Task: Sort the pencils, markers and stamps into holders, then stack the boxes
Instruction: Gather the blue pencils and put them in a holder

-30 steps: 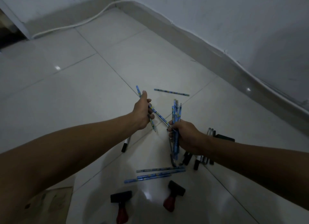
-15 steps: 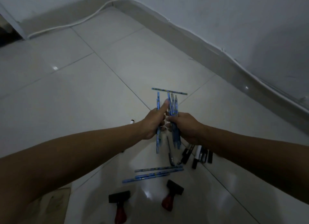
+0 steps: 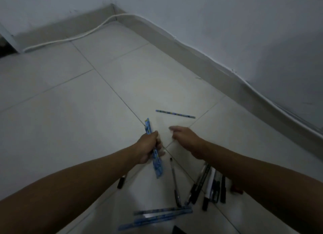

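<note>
Gripping a blue pencil bundle, left hand fingers curled round its middle; count blurred. Right hand reaches forward, fingers loose, holding nothing; single pencil lies just beyond its fingertips.

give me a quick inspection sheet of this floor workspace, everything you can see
surface: pale tiled floor, glossy, grout lines visible
job's things: bundle of blue pencils in the left hand; lone pencil lying farther out; loose blue pencils lying near the bottom edge; dark markers and pens in a pile under the right forearm; single marker by the left forearm; no holders or boxes seen
clutter: dark object cut off at the bottom edge, cannot tell what
grips: left hand grips the bundle; right hand holds nothing, reaching toward the lone pencil
cables: white cable along the skirting
surroundings: plain walls meeting in a corner
</note>
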Demonstrator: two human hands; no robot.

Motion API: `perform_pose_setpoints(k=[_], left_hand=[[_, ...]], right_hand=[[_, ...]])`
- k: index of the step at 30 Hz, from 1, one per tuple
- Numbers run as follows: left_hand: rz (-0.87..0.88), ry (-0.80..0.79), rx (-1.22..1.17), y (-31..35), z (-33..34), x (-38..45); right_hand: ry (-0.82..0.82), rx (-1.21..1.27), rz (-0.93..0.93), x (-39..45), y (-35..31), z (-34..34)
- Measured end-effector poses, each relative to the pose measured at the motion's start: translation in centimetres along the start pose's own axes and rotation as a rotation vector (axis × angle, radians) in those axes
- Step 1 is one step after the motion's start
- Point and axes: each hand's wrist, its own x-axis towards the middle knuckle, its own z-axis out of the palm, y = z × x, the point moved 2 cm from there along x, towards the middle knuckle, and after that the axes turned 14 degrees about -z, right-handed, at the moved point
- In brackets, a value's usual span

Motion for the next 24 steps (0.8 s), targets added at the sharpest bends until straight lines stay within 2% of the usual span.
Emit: perform_pose_setpoints(k=[2, 4, 8, 12, 16, 19, 24], left_hand=[[-0.029, -0.022, 0.041, 0.6, -0.7, 0.0], [-0.055, -0.043, 0.114, 0.9, -1.0, -0.3], [-0.111, -0.117, 0.230, 0.9, -1.4, -1.0], [-0.081, -0.056, 0.425, 0.1, -2.2, -1.1], [-0.052, 0.023, 0.547, -0.3, -3.4, -1.2], [-0.068, 0.033, 0.601, -0.4, -4.0, -1.4], [-0.080, 0.058, 0.553, 0.4, -4.0, -2.4]], right_hand=[[0.151, -0.269, -0.117, 2.2, 0.6, -2.2], [0.199, -0.502, -0.211, 4.3, 1.2, -3.8], [0.163, -0.749, -0.312, 7.3, 2.3, -4.2], [0.066, -0.893, -0.305, 8.0, 3.9, -2.2], [0.210, -0.961, -0.403, 6.9, 4.1, -1.5], [0.158, -1.011, -0.344, 6.4, 4.0, -1.7], [0.173, -0.601, -0.270, 2.9, 3.8, -2.4]])
